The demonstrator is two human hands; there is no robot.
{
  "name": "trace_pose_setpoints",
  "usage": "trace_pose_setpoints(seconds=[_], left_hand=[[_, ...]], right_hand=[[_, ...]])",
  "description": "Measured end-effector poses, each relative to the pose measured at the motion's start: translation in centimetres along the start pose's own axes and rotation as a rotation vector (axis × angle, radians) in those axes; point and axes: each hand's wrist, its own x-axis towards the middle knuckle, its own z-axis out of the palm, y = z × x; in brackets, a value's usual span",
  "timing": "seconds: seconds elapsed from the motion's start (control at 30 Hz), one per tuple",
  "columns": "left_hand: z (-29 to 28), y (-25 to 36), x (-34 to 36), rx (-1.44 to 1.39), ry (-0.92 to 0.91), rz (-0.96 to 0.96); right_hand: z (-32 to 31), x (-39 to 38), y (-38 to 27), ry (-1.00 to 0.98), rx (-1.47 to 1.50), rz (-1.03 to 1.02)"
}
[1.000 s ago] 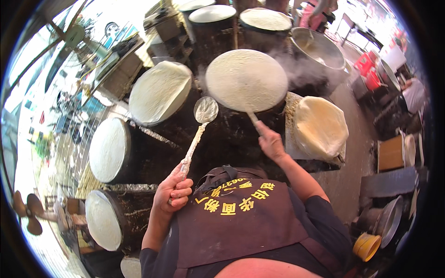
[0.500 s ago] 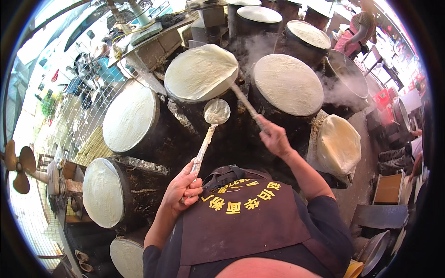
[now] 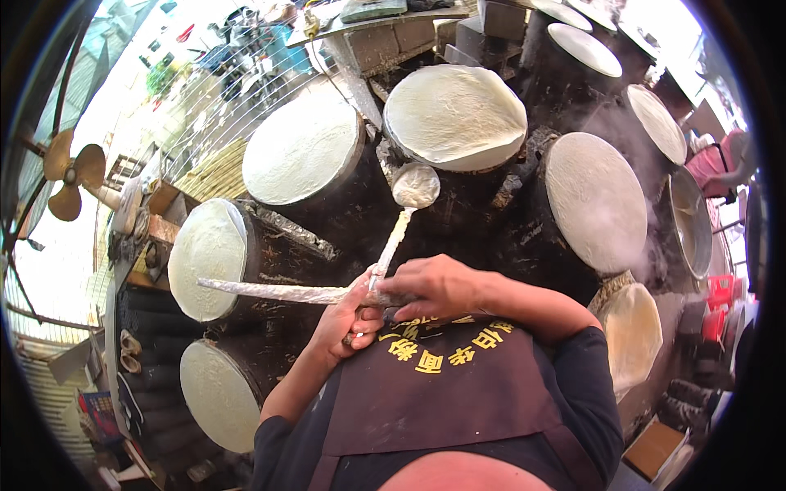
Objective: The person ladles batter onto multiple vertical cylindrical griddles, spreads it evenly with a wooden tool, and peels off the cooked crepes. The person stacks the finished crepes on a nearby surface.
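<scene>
My left hand [image 3: 348, 317] is closed around the batter-caked handle of a ladle [image 3: 416, 186], whose round bowl points away from me with pale batter in it. In my right hand [image 3: 438, 286], close beside the left one, is a long flat stick [image 3: 270, 290] coated in white batter. It passes across the ladle handle and points left, its tip overlapping the edge of the left griddle [image 3: 205, 258] in view. Just beyond the ladle bowl lies a round griddle [image 3: 456, 114] covered with a thin pale sheet, its near right edge lifted. My right fingertips are partly hidden.
More drum-like stoves topped with pale sheets surround me, including a far-left griddle [image 3: 303, 147], a steaming right griddle [image 3: 596, 200] and a near-left one [image 3: 219, 397]. A folded, yellowish sheet [image 3: 630, 335] hangs at the right. A fan [image 3: 72, 174] stands far left.
The stick has swung from the far griddle's sheet to the left across my body, and my right hand has come in beside my left. The view has turned right.
</scene>
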Motion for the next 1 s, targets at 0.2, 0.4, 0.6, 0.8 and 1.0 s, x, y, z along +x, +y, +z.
trace_pose_setpoints(seconds=[0.2,0.4,0.6,0.8,1.0], left_hand=[[-0.2,-1.3,0.2,-0.238,-0.101,0.132],[2.2,-2.5,1.0,-0.381,-0.036,0.209],[4.5,-3.8,1.4,-0.442,-0.006,0.3],[5.1,-4.6,1.2,-0.545,0.011,0.353],[4.4,-4.0,0.0,-0.539,-0.062,0.353]], right_hand=[[-8.0,-4.3,16.4,0.44,-0.566,0.427],[-11.4,-5.7,26.7,0.455,-0.972,0.28],[-15.9,-2.7,28.3,0.111,-0.704,0.372],[-23.6,2.5,25.0,0.326,-0.682,0.239],[-26.4,1.9,18.0,0.717,-0.661,0.079]])
